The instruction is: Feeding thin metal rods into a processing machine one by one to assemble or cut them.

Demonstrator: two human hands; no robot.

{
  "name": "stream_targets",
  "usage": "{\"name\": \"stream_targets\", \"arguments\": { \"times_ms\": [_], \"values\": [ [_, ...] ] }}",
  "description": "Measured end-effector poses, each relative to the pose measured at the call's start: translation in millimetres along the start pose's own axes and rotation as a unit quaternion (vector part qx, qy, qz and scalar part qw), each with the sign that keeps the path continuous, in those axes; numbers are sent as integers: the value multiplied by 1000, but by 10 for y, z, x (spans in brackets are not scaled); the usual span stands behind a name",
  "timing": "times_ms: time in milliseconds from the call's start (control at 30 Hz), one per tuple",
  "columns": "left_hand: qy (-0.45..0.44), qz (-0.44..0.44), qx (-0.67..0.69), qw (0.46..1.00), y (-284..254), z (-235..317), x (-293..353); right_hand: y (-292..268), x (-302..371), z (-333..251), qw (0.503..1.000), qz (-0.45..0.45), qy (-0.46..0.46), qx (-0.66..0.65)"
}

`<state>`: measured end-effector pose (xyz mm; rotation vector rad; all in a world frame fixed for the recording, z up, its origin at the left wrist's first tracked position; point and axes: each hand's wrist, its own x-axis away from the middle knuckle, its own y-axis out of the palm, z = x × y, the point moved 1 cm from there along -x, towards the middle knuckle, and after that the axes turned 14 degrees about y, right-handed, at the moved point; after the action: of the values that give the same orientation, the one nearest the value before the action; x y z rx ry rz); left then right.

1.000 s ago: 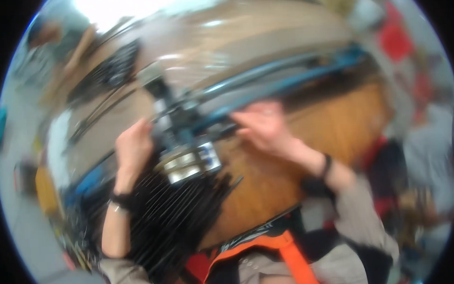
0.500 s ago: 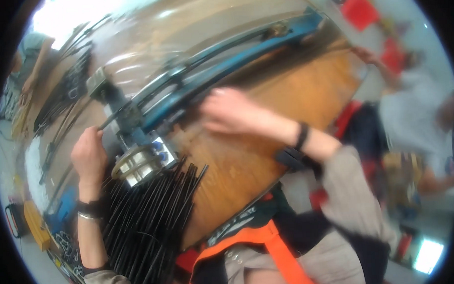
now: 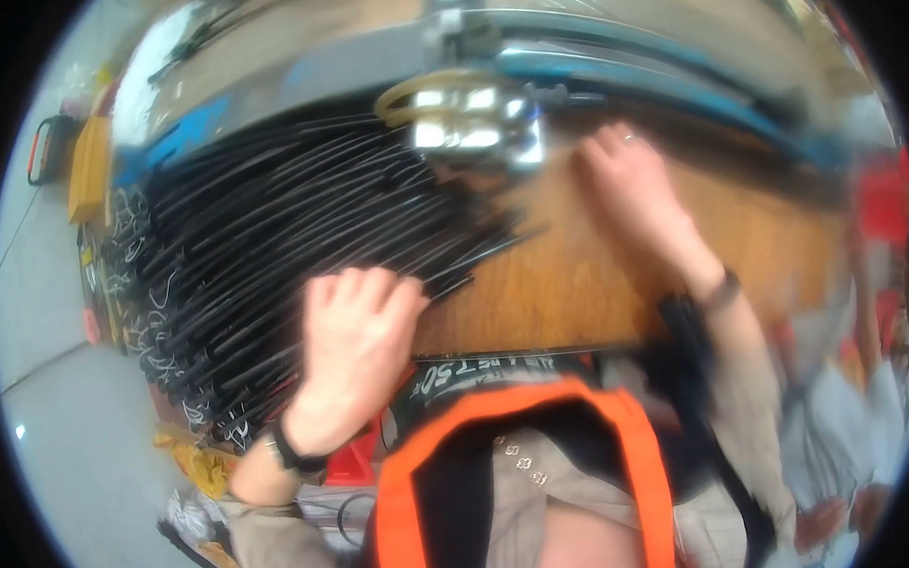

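Observation:
My left hand [image 3: 358,332] is over the near edge of a wide layer of thin black rods [image 3: 263,251]; its fingers curl down and hide what they grip, if anything. My right hand [image 3: 636,182] hovers blurred above the wooden tabletop [image 3: 575,280], its fingers drawn together with their tips pointing at the machine. I cannot make out anything in them. Between and beyond my hands sits a metal clamp-like machine head [image 3: 469,123] with shiny blocks and a yellowish ring. A long blue rail [image 3: 657,72] runs from it to the right.
White loops and cords [image 3: 144,285] hang at the rods' left ends. A yellow box [image 3: 90,172] stands at the far left. Beyond the rail lies a clear plastic-covered surface [image 3: 336,38]. Red things [image 3: 887,204] and a person's pale clothing [image 3: 850,425] are at the right.
The view has swung round. My left hand has left the machine's side and come down over the black rods. My right hand has moved right, away from the rail's near end.

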<state>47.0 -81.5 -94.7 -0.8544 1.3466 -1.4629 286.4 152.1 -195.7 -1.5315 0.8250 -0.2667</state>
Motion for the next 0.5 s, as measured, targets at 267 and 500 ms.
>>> {"name": "stream_targets", "arguments": {
  "times_ms": [267, 500],
  "values": [
    [-61, 101, 9, 993, 847, 55, 21, 236, -124, 51, 995, -18, 32, 92],
    [-20, 72, 35, 997, 558, -29, 14, 115, 90, -138, 968, -72, 99, -217]
  ]
}}
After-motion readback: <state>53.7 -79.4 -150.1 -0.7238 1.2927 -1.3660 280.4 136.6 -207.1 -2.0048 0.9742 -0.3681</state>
